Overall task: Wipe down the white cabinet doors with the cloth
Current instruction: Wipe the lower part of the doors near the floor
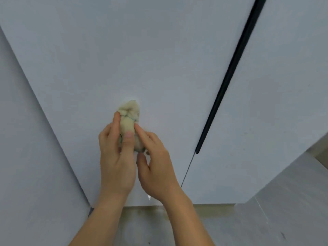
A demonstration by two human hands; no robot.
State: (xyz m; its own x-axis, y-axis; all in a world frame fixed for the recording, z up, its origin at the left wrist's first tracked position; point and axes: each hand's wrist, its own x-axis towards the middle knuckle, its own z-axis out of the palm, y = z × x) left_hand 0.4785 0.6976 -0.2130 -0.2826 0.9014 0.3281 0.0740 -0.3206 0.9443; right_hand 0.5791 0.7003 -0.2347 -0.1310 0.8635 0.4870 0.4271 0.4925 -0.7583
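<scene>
Fingers of left hand and right hand grip bunched cloth mid cabinet door, black handle strip well right, bare panel around.

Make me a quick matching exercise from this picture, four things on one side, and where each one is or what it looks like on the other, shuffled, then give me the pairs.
Things:
1. cloth
2. handle strip
3. left hand
4. floor

Descriptions:
A. black, running along the edge of the door
B. pale yellow, bunched up
C. grey, below the cabinet
D. thumb lying on the cloth

Pairs: 1-B, 2-A, 3-D, 4-C
</scene>
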